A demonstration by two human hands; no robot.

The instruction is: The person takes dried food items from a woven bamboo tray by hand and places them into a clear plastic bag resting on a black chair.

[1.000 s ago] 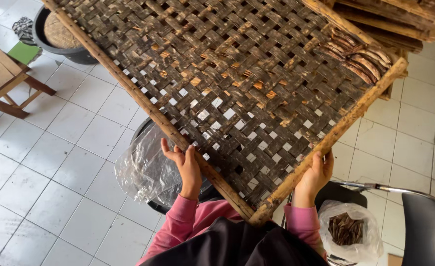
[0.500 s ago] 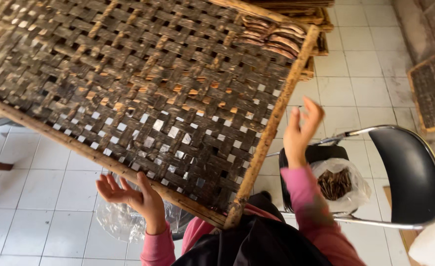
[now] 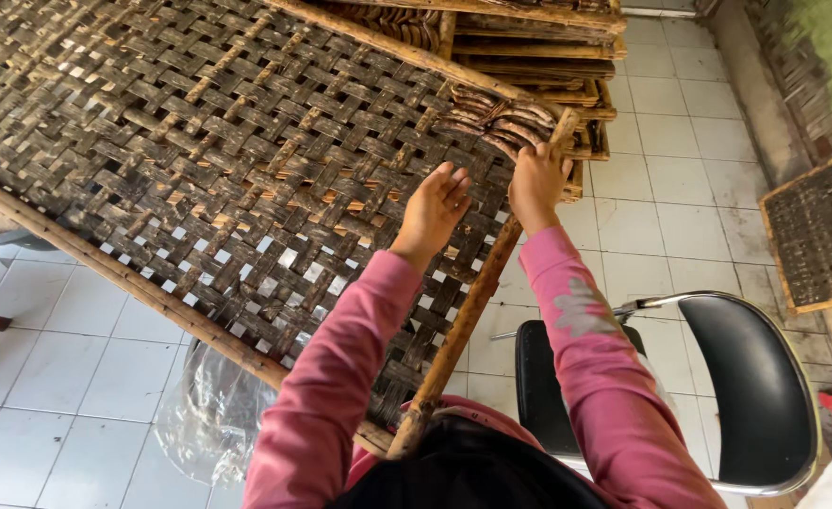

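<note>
Woven bamboo tray (image 3: 199,160): right hand (image 3: 536,184) grips its frame, left hand (image 3: 432,209) rests open; clear plastic bag (image 3: 210,415) below

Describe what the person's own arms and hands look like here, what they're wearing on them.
Both arms are covered by long pink sleeves reaching the wrists. The right sleeve carries a pale, faded printed motif on the forearm; the left sleeve looks plain. The left hand and right hand are bare: no gloves, and no rings, watch or bracelet can be seen from this view.
</note>
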